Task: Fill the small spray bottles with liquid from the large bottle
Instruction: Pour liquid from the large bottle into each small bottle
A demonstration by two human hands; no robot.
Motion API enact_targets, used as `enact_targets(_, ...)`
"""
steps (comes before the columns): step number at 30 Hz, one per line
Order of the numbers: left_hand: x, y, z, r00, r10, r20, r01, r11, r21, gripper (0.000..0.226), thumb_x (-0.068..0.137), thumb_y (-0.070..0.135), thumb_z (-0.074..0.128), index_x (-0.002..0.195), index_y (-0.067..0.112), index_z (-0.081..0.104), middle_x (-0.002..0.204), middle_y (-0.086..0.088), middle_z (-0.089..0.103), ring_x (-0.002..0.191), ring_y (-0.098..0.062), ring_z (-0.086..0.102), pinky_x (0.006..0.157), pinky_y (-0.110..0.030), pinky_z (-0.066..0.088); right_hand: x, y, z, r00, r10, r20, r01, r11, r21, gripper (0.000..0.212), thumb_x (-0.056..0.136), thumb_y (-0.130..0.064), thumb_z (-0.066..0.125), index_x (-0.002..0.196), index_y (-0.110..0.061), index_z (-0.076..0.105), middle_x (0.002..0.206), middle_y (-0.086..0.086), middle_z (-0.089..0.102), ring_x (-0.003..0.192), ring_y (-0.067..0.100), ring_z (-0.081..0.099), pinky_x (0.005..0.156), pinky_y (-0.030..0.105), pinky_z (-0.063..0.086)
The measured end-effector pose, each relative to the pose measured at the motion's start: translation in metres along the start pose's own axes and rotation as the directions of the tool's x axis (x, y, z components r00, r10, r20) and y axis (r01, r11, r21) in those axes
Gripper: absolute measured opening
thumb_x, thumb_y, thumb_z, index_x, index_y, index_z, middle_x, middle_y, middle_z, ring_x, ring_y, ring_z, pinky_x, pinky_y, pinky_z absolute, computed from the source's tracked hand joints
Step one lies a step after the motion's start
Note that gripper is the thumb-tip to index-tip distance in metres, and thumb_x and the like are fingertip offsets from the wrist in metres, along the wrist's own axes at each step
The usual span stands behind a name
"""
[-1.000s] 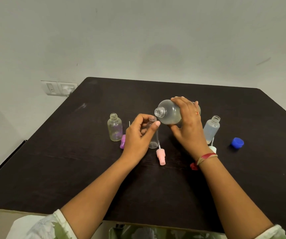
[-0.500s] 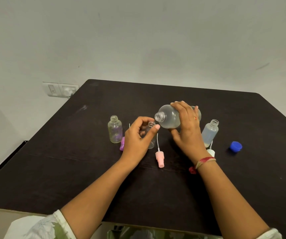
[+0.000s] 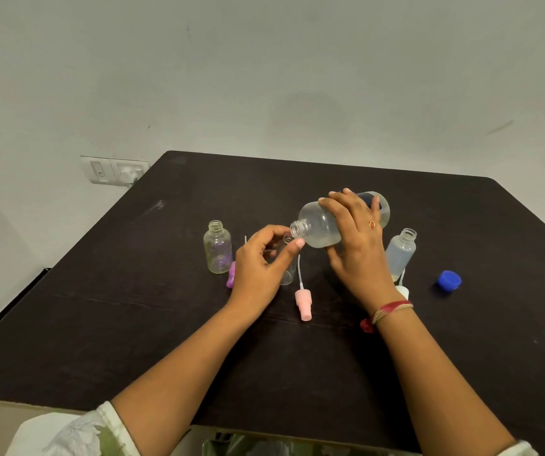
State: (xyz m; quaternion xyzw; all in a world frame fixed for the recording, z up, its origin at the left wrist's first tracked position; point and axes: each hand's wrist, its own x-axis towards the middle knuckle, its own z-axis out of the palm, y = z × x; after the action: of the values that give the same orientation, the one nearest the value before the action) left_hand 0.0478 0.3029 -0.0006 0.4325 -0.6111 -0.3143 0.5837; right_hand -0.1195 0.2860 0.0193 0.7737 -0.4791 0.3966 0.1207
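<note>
A person's right hand (image 3: 360, 245) grasps a large bottle (image 3: 322, 225) around its rounded body, fingers curled over the top and thumb beneath. The bottle is tipped nearly onto its side, with its open threaded mouth aimed down and to the left. The left hand (image 3: 261, 268) wraps around a small bottle (image 3: 286, 276) held upright on the dark table (image 3: 133, 324), thumb and forefinger ringed near its neck. The large bottle's mouth hangs just above and beside that narrow opening. Clear liquid pools along the lower side of the translucent plastic. To the left, an uncapped clear bottle (image 3: 217, 246) stands upright, with a purple spray top (image 3: 231, 275) lying at its base. A pink spray top (image 3: 304, 301) with a thin dip tube lies just beside the left hand. Beyond the right wrist stands a frosted bottle (image 3: 401, 251), near a white spray top (image 3: 403, 291) and a blue cap (image 3: 449, 280).
</note>
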Motion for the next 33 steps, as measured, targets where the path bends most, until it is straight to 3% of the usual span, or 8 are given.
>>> enact_targets(6, 0.0001, 0.0004, -0.001, 1.0, 0.019, 0.001, -0.019, 1.0, 0.016, 0.009, 0.086, 0.029, 0.069, 0.093, 0.025, 0.066, 0.084, 0.007, 0.067, 0.078, -0.007, 0.062, 0.073, -0.031, 0.052, 0.0011, -0.0016, -0.0006, 1.0, -0.012, -0.016, 0.012, 1.0, -0.018, 0.072, 0.072, 0.006, 0.07, 0.133, -0.02, 0.042, 0.135, 0.008, 0.049, 0.137, 0.024, 0.032, 0.12, 0.041, -0.002)
enact_targets(20, -0.0004, 0.0014, -0.0019, 0.999, 0.051, -0.009, -0.05, 0.998, 0.035, 0.009, 0.085, 0.028, 0.07, 0.092, 0.025, 0.066, 0.084, 0.008, 0.067, 0.079, -0.007, 0.064, 0.074, -0.029, 0.053, 0.0029, -0.0024, -0.0037, 0.997, -0.049, -0.052, 0.045, 0.996, -0.074, 0.075, 0.069, 0.008, 0.071, 0.132, -0.021, 0.042, 0.134, 0.005, 0.044, 0.136, 0.024, 0.031, 0.118, 0.05, 0.005)
enact_targets(28, 0.0001, 0.0006, -0.0025, 0.999, 0.054, -0.009, -0.053, 0.997, 0.055, 0.013, 0.084, 0.034, 0.069, 0.094, 0.026, 0.066, 0.087, 0.01, 0.068, 0.084, -0.009, 0.064, 0.076, -0.033, 0.054, 0.0032, -0.0035, -0.0048, 0.996, -0.058, -0.061, 0.052, 0.994, -0.091, 0.076, 0.069, 0.009, 0.071, 0.132, -0.021, 0.041, 0.134, 0.002, 0.04, 0.136, 0.024, 0.031, 0.12, 0.042, -0.002)
enact_targets(33, 0.0001, -0.0001, -0.0024, 0.998, 0.055, -0.011, -0.054, 0.997, 0.062, 0.014, 0.084, 0.035, 0.069, 0.093, 0.025, 0.067, 0.088, 0.01, 0.068, 0.084, -0.01, 0.065, 0.076, -0.035, 0.054, 0.0032, -0.0034, -0.0047, 0.995, -0.069, -0.075, 0.06, 0.992, -0.115, 0.077, 0.068, 0.01, 0.072, 0.132, -0.021, 0.041, 0.134, 0.002, 0.04, 0.136, 0.024, 0.031, 0.118, 0.049, 0.004)
